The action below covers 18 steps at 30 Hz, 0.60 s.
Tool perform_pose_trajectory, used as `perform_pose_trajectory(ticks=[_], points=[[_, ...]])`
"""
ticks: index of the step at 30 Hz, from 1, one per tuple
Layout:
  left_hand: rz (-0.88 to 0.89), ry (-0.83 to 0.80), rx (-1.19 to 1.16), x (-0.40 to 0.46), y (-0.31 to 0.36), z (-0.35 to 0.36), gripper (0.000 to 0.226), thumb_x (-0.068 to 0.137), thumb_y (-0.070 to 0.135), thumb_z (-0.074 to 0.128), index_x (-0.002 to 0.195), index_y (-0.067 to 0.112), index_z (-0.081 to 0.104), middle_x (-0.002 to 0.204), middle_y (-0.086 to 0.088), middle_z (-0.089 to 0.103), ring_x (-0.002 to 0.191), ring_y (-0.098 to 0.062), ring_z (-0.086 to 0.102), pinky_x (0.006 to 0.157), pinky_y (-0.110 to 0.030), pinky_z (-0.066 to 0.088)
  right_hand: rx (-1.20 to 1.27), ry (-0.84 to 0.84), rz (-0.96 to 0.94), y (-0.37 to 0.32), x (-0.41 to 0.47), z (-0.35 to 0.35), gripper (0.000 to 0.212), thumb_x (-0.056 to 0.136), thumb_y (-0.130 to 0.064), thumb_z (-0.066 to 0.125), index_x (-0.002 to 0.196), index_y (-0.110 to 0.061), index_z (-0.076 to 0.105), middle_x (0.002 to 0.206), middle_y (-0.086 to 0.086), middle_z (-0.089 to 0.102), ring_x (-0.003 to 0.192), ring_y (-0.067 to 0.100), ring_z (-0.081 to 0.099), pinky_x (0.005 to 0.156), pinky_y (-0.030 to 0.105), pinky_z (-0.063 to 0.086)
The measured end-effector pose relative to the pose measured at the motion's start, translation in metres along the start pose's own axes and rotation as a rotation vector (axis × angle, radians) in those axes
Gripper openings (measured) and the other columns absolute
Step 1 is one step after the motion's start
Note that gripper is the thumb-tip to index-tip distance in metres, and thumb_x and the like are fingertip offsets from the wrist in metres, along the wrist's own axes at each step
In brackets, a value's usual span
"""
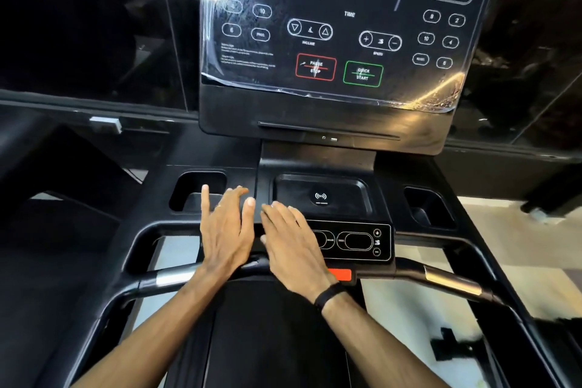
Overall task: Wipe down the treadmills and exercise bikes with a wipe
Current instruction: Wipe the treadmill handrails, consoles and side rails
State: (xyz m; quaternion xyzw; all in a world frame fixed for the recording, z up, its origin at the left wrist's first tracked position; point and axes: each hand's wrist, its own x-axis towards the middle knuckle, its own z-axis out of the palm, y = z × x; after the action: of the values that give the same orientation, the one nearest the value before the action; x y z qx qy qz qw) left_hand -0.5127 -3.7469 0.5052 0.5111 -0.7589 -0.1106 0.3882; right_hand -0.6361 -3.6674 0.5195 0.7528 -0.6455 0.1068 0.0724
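Note:
A black treadmill fills the view, its console screen (343, 25) upright at the top under a wrinkled clear film. Below it lie a phone tray (321, 195) and a small control panel (356, 241). My left hand (226, 227) hovers flat, fingers spread, over the deck between the left cup holder (196, 189) and the tray. My right hand (291, 239) lies flat beside it, fingers together, covering the left end of the control panel; a black band sits on its wrist. No wipe shows in either hand.
The handlebars have silver grip sensors at the left (174, 277) and the right (450, 282). A red safety key (341, 274) sits under the panel. A second cup holder (425, 208) is at the right. Dark glass stands behind, and light floor (504, 246) shows at the right.

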Motion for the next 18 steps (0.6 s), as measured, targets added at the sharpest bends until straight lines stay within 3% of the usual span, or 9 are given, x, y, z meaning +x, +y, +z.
perform_pose_trajectory(ticks=[2, 4, 10, 14, 18], points=[[-0.011, -0.013, -0.005, 0.0, -0.002, -0.001, 0.054, 0.104, 0.044, 0.022, 0.12, 0.01, 0.062, 0.092, 0.0, 0.072, 0.101, -0.017, 0.067, 0.125, -0.045, 0.007, 0.043, 0.03, 0.011, 0.004, 0.009, -0.002, 0.022, 0.095, -0.015, 0.052, 0.113, -0.01, 0.064, 0.115, 0.003, 0.062, 0.111, 0.025, 0.055, 0.1, 0.033, 0.037], [-0.022, -0.021, -0.001, -0.001, -0.004, -0.002, 0.059, 0.104, 0.047, 0.019, 0.12, 0.009, 0.062, 0.088, -0.001, 0.072, 0.099, -0.017, 0.068, 0.125, -0.045, 0.006, 0.084, 0.001, 0.028, 0.007, 0.02, -0.007, 0.015, 0.094, -0.009, 0.053, 0.101, -0.012, 0.066, 0.101, 0.003, 0.064, 0.097, 0.026, 0.056, 0.088, 0.034, 0.036], [-0.061, -0.029, 0.018, 0.006, -0.009, -0.001, 0.056, 0.103, 0.044, 0.021, 0.119, 0.009, 0.061, 0.087, -0.001, 0.072, 0.096, -0.015, 0.067, 0.124, -0.044, 0.005, 0.519, -0.166, 0.202, 0.027, 0.065, -0.037, 0.029, 0.103, -0.011, 0.041, 0.118, -0.009, 0.066, 0.119, 0.015, 0.066, 0.114, 0.033, 0.058, 0.095, 0.046, 0.047], [-0.089, 0.013, 0.045, 0.017, -0.018, 0.004, 0.047, 0.103, 0.041, 0.029, 0.119, 0.011, 0.061, 0.094, 0.002, 0.072, 0.097, -0.013, 0.066, 0.124, -0.047, 0.007, 0.617, -0.107, 0.153, 0.038, 0.103, -0.039, 0.032, 0.105, -0.012, 0.041, 0.127, -0.009, 0.064, 0.123, 0.011, 0.066, 0.117, 0.029, 0.058, 0.101, 0.044, 0.045], [-0.135, 0.069, 0.122, 0.035, -0.037, 0.01, 0.037, 0.098, 0.035, 0.042, 0.119, 0.011, 0.061, 0.101, 0.001, 0.071, 0.095, -0.014, 0.067, 0.124, -0.048, 0.009, 0.644, -0.191, 0.047, 0.042, 0.129, -0.024, 0.03, 0.105, -0.014, 0.042, 0.127, -0.011, 0.062, 0.115, 0.008, 0.065, 0.11, 0.026, 0.058, 0.097, 0.044, 0.045]])
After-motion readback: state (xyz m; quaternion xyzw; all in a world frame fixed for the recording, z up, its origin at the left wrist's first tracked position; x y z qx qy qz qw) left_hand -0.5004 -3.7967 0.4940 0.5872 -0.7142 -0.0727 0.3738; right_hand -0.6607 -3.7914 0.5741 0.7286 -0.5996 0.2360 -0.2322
